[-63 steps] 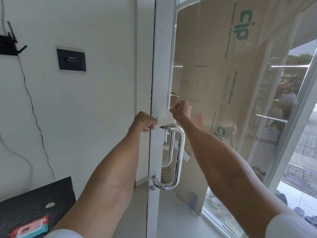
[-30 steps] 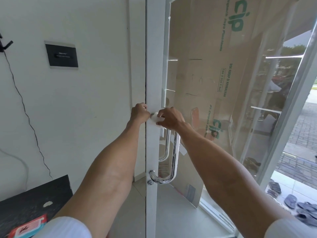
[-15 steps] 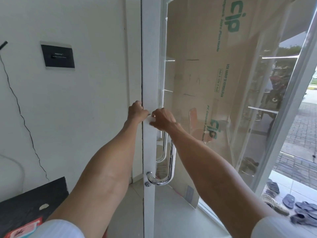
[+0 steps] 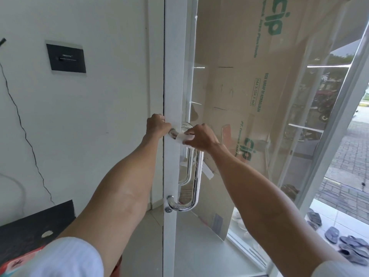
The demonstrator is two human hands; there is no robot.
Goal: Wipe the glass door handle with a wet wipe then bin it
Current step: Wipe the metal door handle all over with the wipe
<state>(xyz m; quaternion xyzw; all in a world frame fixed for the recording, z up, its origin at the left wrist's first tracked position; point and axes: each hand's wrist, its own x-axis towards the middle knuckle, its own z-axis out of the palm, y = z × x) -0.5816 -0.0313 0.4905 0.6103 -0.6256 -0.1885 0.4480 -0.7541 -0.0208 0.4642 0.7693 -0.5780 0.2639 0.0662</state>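
Nearest the camera, a white left sleeve point(image 4: 65, 258) and right sleeve point(image 4: 339, 269) fill the bottom corners, with both bare forearms reaching forward from them. Low on the left is a dark bench point(image 4: 30, 226) carrying a small pale scrap point(image 4: 47, 234) and a red pack point(image 4: 18, 262), which is partly hidden by the left sleeve. Ahead, a chrome handle point(image 4: 196, 176) runs upright on the white door point(image 4: 173, 76), its lower end bending into a mount just above a small round lock. At the handle's upper bend the right grip point(image 4: 201, 137) is clamped on the wipe point(image 4: 182, 138), fingers curled over it so the white sheet is pressed against the chrome, one corner sticking out to the left. A short stretch of bare chrome separates it from the left grip point(image 4: 157, 126), which sits curled at the door's edge beside the top mount (I cannot tell whether it pinches anything or only braces there). Through the glass, a second handle mirrors the first on the far side, and a tall cardboard sheet point(image 4: 239, 76) printed in green leans behind the pane. On the wall to the left hang a dark plate point(image 4: 66, 58) and a thin black cable point(image 4: 26, 136). Farthest off, sandals point(image 4: 349, 244) lie on the paving outside.
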